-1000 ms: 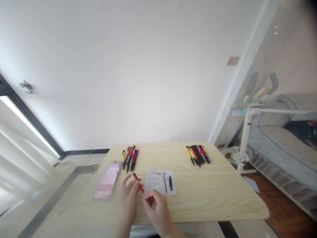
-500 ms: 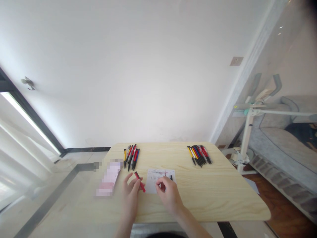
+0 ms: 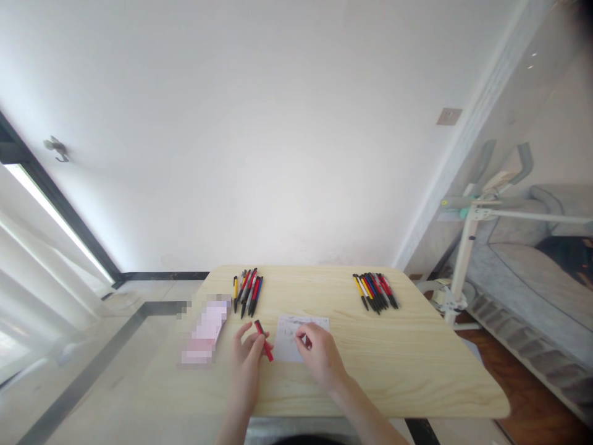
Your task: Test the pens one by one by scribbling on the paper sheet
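My left hand [image 3: 248, 352] pinches a red pen barrel [image 3: 264, 340] just above the wooden table [image 3: 393, 364], near its front edge. My right hand [image 3: 319, 352] rests on a small white paper [image 3: 290, 327] marked with scribbles. Its fingers are curled, thumb against forefinger, covering the spot where a black pen part lay. What the fingers hold is hidden.
One bunch of pens [image 3: 247, 292] lies at the back left of the table, another bunch of pens [image 3: 374, 292] at the back right. A pink packet [image 3: 206, 327] lies left of my hands. A white stand [image 3: 463, 266] and a grey sofa [image 3: 532, 272] are to the right.
My right hand left the red barrel's lower end and moved right and forward onto the paper, covering the black part. The left hand kept holding the red barrel.
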`<state>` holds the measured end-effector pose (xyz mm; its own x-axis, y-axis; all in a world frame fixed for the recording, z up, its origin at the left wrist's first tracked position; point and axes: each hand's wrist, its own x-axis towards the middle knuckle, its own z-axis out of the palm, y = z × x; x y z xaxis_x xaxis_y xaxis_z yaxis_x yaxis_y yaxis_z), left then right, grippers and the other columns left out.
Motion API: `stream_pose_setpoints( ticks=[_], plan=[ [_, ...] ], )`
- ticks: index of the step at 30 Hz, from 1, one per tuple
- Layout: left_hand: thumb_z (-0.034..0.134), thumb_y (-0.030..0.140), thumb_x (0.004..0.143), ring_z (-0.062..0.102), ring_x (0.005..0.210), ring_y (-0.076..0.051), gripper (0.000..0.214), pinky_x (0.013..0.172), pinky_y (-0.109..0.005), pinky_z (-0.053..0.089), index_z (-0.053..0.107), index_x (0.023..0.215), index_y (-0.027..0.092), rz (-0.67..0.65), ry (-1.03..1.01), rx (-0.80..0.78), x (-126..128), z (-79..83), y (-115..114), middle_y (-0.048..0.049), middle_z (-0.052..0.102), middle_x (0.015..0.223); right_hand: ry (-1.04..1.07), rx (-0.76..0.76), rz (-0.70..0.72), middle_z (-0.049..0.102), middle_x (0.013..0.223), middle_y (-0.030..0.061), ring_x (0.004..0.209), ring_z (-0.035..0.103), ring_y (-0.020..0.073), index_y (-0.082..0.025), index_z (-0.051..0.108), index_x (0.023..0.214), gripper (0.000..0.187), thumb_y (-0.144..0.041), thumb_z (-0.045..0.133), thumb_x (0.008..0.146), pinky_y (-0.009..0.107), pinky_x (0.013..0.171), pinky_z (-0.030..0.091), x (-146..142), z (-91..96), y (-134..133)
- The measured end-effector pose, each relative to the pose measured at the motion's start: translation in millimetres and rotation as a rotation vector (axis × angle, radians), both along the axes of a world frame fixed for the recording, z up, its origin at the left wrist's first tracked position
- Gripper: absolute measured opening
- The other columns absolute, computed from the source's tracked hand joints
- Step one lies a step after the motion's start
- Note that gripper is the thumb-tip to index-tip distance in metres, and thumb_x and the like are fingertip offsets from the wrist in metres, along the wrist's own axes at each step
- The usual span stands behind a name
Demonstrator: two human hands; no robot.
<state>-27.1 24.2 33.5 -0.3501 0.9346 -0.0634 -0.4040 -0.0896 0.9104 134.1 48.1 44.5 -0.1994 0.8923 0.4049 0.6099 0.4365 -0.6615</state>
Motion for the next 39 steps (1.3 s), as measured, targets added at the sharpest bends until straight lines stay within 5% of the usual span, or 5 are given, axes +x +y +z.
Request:
stream_pose_setpoints(
  ticks=[16, 39],
  plan=[
    [0.068, 0.032, 0.068, 0.063, 0.070, -0.018, 0.045, 0.057, -0.026, 0.046, 0.045, 0.106, 0.024, 0.000, -0.011, 0.003, -0.6, -0.5, 1.6, -0.0009, 0.066, 0.073, -0.289, 0.032, -0.021, 0.062, 0.077, 0.0012, 0.079, 0.055, 0.0168, -0.021, 0.061, 0.070, 0.014, -0.009, 0.057, 0.076, 0.025, 0.072, 0.040, -6.9, 6.2, 8.9],
    [0.069, 0.032, 0.066, 0.063, 0.073, -0.019, 0.047, 0.055, -0.026, 0.047, 0.045, 0.105, 0.022, 0.003, -0.017, -0.017, -0.8, 1.8, 1.3, -0.0016, 0.064, 0.072, -0.419, 0.026, -0.069, 0.062, 0.078, 0.0025, 0.080, 0.054, 0.0185, -0.022, 0.064, 0.070, 0.012, -0.011, 0.059, 0.075, 0.027, 0.072, 0.039, -0.6, 7.0, 12.2]
  ],
)
